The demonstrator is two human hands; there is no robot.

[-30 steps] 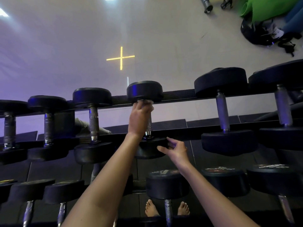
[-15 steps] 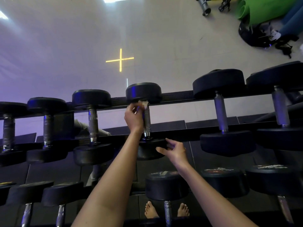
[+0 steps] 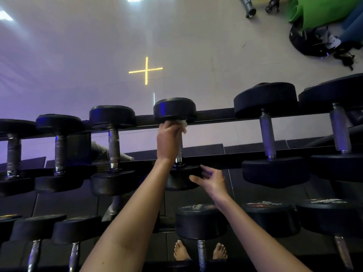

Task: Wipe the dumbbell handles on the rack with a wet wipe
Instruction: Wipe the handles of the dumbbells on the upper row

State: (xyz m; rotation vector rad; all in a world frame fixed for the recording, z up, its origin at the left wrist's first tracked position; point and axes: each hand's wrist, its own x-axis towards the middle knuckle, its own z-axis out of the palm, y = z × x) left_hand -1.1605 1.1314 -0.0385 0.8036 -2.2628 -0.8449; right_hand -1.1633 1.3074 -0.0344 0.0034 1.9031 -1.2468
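Observation:
My left hand [image 3: 169,140] grips the upper end of a metal dumbbell handle [image 3: 179,152] with a white wet wipe [image 3: 183,124] bunched between palm and bar, right under the far black head [image 3: 174,109]. My right hand [image 3: 211,178] rests with straight fingers on the near head [image 3: 180,181] of the same dumbbell. The dumbbell lies across the two rails of the top rack tier [image 3: 216,114].
More black dumbbells fill the top tier left [image 3: 113,142] and right [image 3: 267,134]. A lower tier holds further dumbbells [image 3: 200,220]. My bare feet [image 3: 181,250] show on the black mat below. Rolled mats [image 3: 314,10] and a bag lie on the floor far right.
My left hand slid down the handle a little, then back up to its top end under the far head. The right hand stayed on the near head.

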